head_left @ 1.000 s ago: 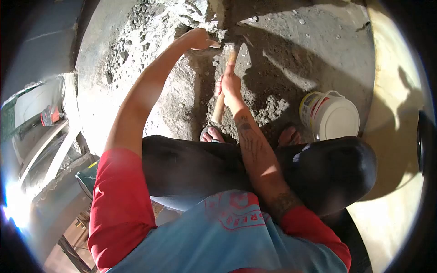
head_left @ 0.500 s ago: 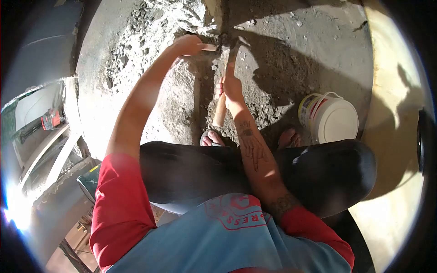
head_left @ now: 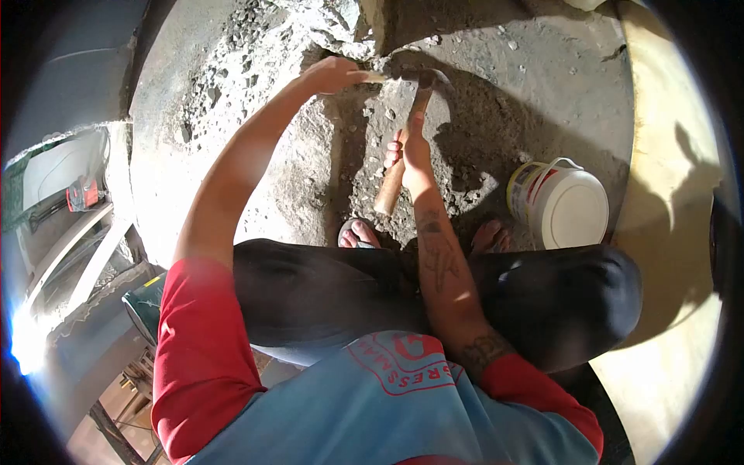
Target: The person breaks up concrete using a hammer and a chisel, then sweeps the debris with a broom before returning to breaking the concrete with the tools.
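Note:
My right hand [head_left: 413,155] is wrapped round the wooden handle of a claw hammer [head_left: 390,190], below its head. The hammer's face points left and its curved claw points right. Further left, my left hand [head_left: 332,75] is closed around what looks like a chisel [head_left: 369,77], a short pale shank sticking out toward the hammer face. The rest of the chisel is hidden by the hand. Both hands are low over broken concrete [head_left: 298,167], close to the base of a rough block [head_left: 380,23]. Loose rubble [head_left: 380,167] lies under the hammer.
A lidded white bucket [head_left: 572,209] with a raised handle lies tilted at the right, near my right knee. My feet in sandals [head_left: 358,232] are just below the rubble. Gravel [head_left: 213,93] is scattered at the upper left. A pale wall or panel [head_left: 666,256] stands along the right.
The hammer and my right hand have moved to the right, so the hammer head is further from my left hand. My left hand has shifted slightly right.

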### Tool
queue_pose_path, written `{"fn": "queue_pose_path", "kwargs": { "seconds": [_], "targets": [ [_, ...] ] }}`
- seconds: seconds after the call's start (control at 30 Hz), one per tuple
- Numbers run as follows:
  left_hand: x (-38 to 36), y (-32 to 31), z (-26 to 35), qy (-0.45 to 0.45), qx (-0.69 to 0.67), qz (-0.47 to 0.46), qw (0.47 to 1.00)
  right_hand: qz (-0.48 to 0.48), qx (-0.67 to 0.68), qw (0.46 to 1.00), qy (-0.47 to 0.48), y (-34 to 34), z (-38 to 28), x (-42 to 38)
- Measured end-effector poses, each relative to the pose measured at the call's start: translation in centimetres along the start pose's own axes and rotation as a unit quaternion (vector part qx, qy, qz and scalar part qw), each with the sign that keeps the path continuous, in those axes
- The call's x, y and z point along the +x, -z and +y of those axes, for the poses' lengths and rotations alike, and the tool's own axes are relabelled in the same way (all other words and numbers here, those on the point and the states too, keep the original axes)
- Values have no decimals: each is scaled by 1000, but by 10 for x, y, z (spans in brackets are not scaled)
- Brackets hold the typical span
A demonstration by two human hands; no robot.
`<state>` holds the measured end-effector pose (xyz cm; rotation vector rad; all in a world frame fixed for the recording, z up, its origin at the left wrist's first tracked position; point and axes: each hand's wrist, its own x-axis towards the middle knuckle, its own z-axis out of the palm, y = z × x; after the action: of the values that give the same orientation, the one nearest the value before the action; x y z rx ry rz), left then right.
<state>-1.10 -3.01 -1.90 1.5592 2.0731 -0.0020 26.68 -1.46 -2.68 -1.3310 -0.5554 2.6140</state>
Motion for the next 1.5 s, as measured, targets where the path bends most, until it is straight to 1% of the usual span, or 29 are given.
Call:
{"fn": "queue_pose_path", "kwargs": {
  "seconds": [0.03,0.07,0.13,0.17,0.27,0.3,0.37,0.4,0.47,0.5,0.6,0.67,0.7,0.77,0.8,0.87,0.93,0.97,1.03,1.07,1.13,1.17,1.23,1.27,1.3,1.33,1.37,1.43,1.5],
  "targets": [
    [4,0,3,0,1,1,1000,7,12,1000,-23,1,-3,-1],
    [10,1,5,77,57,-22,995,12,11,1000,-26,2,-6,-2],
    [2,27,21,137,171,5,976,3,8,999,-35,6,-12,-5],
    [0,28,23,137,173,5,975,3,5,999,-36,6,-13,-4],
    [-2,12,18,92,24,63,994,3,-56,998,12,9,-9,0],
    [1,8,15,91,23,62,994,4,-56,998,11,9,-8,-1],
    [13,3,8,58,-15,6,998,3,-56,998,36,9,-8,-2],
    [17,-2,4,58,-15,7,998,2,-56,998,36,7,-9,-2],
    [22,-15,-6,-32,7,62,998,21,-32,999,35,3,-10,-6],
    [28,-22,-14,-31,7,61,998,21,-32,999,33,-1,-11,-10],
    [39,-34,-28,-97,54,79,991,57,-70,995,48,-11,-18,-21],
    [36,-23,-15,-98,76,54,991,73,-139,975,158,-15,-17,-21],
    [32,-18,-8,-97,82,45,991,73,-141,975,154,-16,-19,-19],
    [24,-5,8,-21,18,-2,1000,113,-213,900,363,-23,-28,-7],
    [24,-6,6,-9,14,-13,1000,136,-232,877,399,-29,-32,-2],
    [27,-7,1,-11,32,-26,999,156,-255,875,381,-39,-17,21],
    [28,-9,4,-28,50,-30,998,157,-376,864,294,-28,2,42],
    [29,-9,10,-29,85,-37,995,93,-401,886,213,-16,13,61],
    [26,0,26,-36,120,-45,991,65,-329,928,163,-33,-16,20],
    [19,17,38,-40,156,-84,983,66,-330,928,160,-36,-23,10],
    [19,12,28,-82,226,-99,966,69,-171,966,181,-42,-37,-8],
    [19,8,23,-81,223,-101,966,113,-163,955,220,-49,-48,-18],
    [19,2,19,-43,198,-87,975,125,-106,921,354,-46,-49,-2],
    [18,0,18,-43,197,-88,975,125,-106,921,353,-41,-38,13],
    [17,0,17,-5,143,-73,987,141,-127,917,351,-33,-18,35],
    [16,-2,17,31,88,-57,994,150,-137,915,349,-32,-11,36],
    [15,-3,16,31,89,-58,994,159,-147,912,348,-31,-3,37],
    [12,0,18,34,51,-50,997,67,-263,955,121,-33,-1,9],
    [3,16,28,37,45,-46,997,68,-230,964,117,-29,-11,2]
  ]
}}
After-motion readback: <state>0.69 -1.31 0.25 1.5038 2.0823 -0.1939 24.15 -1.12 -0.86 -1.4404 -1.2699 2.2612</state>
